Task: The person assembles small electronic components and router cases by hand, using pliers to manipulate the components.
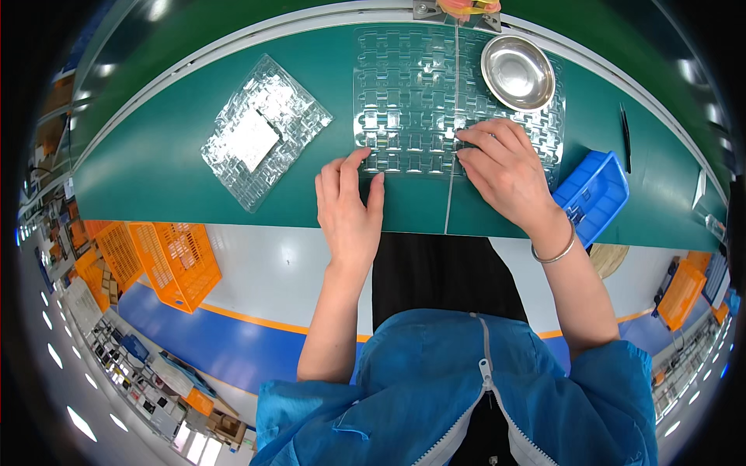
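A clear plastic tray (408,58) with rows of moulded pockets lies on the green table in front of me. My left hand (348,206) rests at its near left corner, thumb and index finger apart, with nothing seen between them. Over the right part of the tray is my right hand (503,167), its fingertips pinched together low over the pockets. Whatever they hold, if anything, is too small or hidden to make out. A round steel bowl (517,71) sits on the tray's far right part. Beside my right wrist stands a tilted blue plastic bin (602,190) with small pieces inside.
Another clear pocketed tray (303,101) lies at the left with a white rectangular piece (252,140) on it. Black tweezers (625,140) lie at the right. An orange crate (183,260) stands on the floor. A metal fixture (454,9) sits at the table's far edge.
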Demonstrator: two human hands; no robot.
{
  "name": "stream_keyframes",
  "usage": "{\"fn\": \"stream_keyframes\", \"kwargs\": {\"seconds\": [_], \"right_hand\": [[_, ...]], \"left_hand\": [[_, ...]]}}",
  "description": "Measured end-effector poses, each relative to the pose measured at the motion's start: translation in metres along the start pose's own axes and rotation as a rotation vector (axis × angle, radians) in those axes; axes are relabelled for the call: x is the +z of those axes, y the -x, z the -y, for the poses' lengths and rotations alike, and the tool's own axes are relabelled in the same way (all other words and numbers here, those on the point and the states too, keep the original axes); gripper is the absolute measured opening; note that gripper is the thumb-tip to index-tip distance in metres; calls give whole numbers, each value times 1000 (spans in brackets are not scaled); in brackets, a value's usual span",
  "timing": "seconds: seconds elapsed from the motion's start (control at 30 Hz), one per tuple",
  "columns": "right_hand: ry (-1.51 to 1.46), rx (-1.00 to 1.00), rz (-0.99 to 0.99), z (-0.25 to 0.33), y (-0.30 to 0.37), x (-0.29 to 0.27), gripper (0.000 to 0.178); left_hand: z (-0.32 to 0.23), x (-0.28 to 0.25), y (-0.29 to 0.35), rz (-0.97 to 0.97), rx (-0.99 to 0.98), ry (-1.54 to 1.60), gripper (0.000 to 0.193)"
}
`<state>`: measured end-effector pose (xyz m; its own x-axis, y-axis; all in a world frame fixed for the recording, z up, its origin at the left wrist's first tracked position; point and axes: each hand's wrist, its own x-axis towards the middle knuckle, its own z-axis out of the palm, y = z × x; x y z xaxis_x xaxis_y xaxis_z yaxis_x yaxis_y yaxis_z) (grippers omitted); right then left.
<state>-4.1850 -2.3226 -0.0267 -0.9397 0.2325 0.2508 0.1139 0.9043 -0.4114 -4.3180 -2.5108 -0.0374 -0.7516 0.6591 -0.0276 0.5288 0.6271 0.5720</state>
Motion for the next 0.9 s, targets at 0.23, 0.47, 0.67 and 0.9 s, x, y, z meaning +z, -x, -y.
{"fn": "stream_keyframes", "kwargs": {"seconds": [0.23,0.47,0.67,0.9], "right_hand": [[-19,105,73,17,-13,12,18],[-119,380,92,26,-20,18,12],[-170,328,5,31,-25,7,8],[-544,278,-68,52,-24,-32,12]], "left_hand": [[1,1,-2,0,27,-6,32],[4,4,0,-40,86,-57,32],[-13,-6,-5,-98,232,-15,33],[-45,-19,-7,-112,286,367,18]]}}
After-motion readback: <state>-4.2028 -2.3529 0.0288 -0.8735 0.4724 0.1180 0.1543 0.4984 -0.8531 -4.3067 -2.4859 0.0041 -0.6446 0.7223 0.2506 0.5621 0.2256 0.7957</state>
